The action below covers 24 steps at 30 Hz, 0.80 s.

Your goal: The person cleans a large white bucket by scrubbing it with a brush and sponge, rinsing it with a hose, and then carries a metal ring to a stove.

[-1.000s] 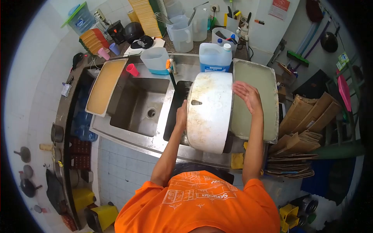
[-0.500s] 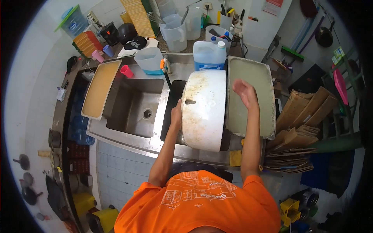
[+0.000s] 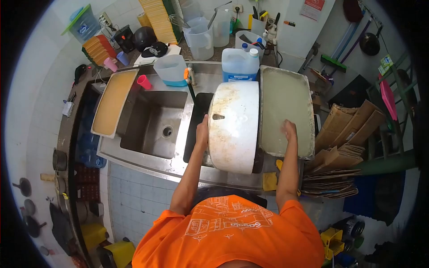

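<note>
A large white round metal vessel (image 3: 237,129), stained brown on its left part, stands on its side over the right basin of the steel sink (image 3: 154,120). My left hand (image 3: 202,131) is on the vessel's left edge, its fingers partly hidden against it. Above the tray of greyish liquid (image 3: 286,98) at the right is my right hand (image 3: 289,129), slightly blurred, apart from the vessel; whether its fingers hold anything is too small to tell.
A blue-liquid jug (image 3: 240,64) stands behind the vessel. A yellow sponge (image 3: 270,182) lies at the sink's front edge. The tan tray (image 3: 115,102) is at the left, and folded cardboard (image 3: 353,129) stacks up at the right. A red cup (image 3: 144,82) sits behind the left basin.
My right hand has moved down toward me over the tray, and its spread fingers have drawn in. My left hand and the vessel have hardly moved.
</note>
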Available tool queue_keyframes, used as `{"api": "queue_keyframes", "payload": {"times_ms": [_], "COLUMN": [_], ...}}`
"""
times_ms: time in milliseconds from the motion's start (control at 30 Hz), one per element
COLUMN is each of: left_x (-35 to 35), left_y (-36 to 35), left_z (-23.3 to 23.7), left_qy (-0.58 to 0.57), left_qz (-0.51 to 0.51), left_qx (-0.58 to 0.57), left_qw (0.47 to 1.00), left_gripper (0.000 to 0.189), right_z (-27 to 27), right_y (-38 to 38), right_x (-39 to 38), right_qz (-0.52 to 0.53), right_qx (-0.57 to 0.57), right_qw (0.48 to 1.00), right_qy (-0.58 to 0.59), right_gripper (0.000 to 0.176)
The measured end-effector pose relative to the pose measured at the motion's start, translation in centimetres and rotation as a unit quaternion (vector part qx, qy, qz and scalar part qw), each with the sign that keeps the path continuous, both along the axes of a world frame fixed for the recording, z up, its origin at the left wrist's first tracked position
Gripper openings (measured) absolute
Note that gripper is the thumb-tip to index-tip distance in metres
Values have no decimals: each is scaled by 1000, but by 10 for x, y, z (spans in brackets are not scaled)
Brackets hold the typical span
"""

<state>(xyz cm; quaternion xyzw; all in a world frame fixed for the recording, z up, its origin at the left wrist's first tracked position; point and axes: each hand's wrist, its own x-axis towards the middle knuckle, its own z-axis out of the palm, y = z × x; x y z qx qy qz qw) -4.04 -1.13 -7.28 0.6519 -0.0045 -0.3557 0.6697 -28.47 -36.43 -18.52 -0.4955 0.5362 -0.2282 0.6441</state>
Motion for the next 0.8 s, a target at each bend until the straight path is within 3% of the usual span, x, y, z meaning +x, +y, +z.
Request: {"api": "queue_keyframes", "payload": {"times_ms": [67, 133, 200, 300, 400, 467, 533, 600, 633, 700, 733, 767, 800], "left_x": [-2, 1, 2, 0, -4, -3, 0, 5, 9, 9, 9, 8, 6], "left_y": [0, 0, 1, -1, 0, 1, 1, 2, 2, 2, 2, 3, 3], "left_z": [4, 1, -1, 1, 8, 8, 1, -11, -19, -22, -19, -14, -6], "left_qy": [0, 0, -1, 3, 10, 10, 7, 4, 7, 11, 12, 12, 10], "left_qz": [4, -1, -8, 8, 14, 16, 20, 22, 14, 3, 7, 11, 10], "left_qx": [-14, -1, 15, 5, -19, 9, 2, -6, -15, -24, -14, -3, -2], "left_qw": [1000, 1000, 1000, 1000, 1000, 1000, 1000, 1000, 1000, 1000, 1000, 1000, 1000], "left_gripper": [54, 53, 53, 61, 62, 62, 63, 63, 59, 55, 55, 54, 54], "right_z": [55, 147, 227, 253, 236, 205, 150, 90, 60, 17, 32, 60, 93], "right_y": [13, 55, 98, 125, 125, 110, 83, 57, 44, 29, 32, 40, 53], "right_x": [20, 49, 66, 79, 73, 58, 34, 10, 4, -5, -2, 5, 18], "right_qz": [129, 146, 239, 291, 232, 126, 63, 94, 93, 118, 93, 65, 98], "right_qx": [79, 94, 41, -35, -110, -177, -214, -294, -296, -187, -70, 51, 37], "right_qw": [978, 957, 940, 933, 946, 968, 975, 903, 902, 931, 984, 996, 986], "right_qy": [-145, -232, -241, -209, -199, -129, 2, 298, 300, 290, 131, -34, -132], "right_gripper": [26, 26, 28, 30, 34, 32, 32, 36, 36, 38, 38, 37, 36]}}
